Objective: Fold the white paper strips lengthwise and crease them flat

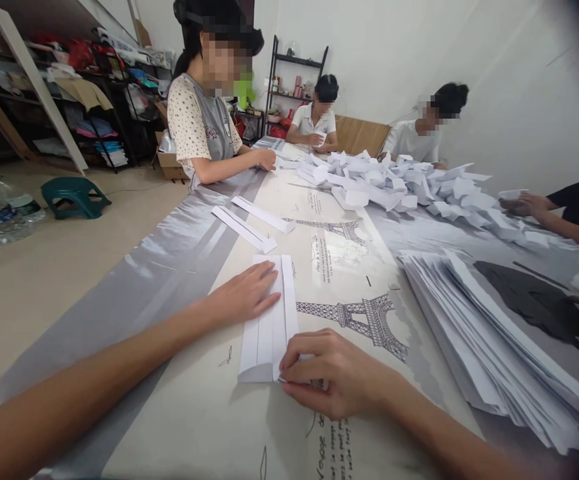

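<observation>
A white sheet of paper (pixel 264 333) with lengthwise creases lies folded on the table in front of me. My left hand (pixel 246 292) rests flat across its far left part, fingers stretched out and holding nothing. At the near right corner, my right hand (pixel 332 373) pinches the paper's edge between thumb and fingers. Just beyond are two narrow folded paper strips, one on the left (pixel 242 229) and another (pixel 264 215) slightly farther off.
A thick stack of white sheets (pixel 489 333) lies to my right. Behind it spreads a heap of folded papers (pixel 394 183). One person (pixel 209 140) stands at the left edge; others sit around the table (pixel 189 380). A green stool (pixel 75 197) is on the floor.
</observation>
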Available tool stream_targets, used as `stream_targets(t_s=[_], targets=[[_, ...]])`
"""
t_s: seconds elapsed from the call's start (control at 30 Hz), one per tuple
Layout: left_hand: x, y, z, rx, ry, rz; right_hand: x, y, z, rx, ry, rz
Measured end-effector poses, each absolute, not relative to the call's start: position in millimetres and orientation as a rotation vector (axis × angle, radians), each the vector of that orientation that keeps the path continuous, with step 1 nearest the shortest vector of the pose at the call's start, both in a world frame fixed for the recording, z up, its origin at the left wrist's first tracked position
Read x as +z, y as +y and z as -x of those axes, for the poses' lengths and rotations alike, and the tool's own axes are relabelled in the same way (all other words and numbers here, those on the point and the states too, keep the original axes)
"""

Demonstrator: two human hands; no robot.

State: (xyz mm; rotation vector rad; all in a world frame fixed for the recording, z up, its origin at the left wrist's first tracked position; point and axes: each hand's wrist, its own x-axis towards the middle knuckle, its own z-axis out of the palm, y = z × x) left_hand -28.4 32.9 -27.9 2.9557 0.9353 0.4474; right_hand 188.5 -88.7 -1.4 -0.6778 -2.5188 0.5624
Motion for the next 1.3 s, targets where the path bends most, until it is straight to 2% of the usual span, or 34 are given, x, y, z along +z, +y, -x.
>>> stream_targets(t_s=[0.1,0.47,0.8,1.13,1.3], targets=[[-25,33,29,0.43,0.919,-2.952,0,-87,-189,0.701,-2.486,0.703],[-23,32,28,0.453,0.866,-2.963,3,-86,-187,0.8,-2.493,0.736],[-22,32,29,0.403,0.849,-2.954,-1,-89,-179,0.681,-2.477,1.02],[-24,31,29,0.439,0.853,-2.929,7,-86,-185,0.787,-2.62,0.857],[-22,30,28,0.459,0.857,-2.923,7,-89,-185,0.88,-2.481,0.903]])
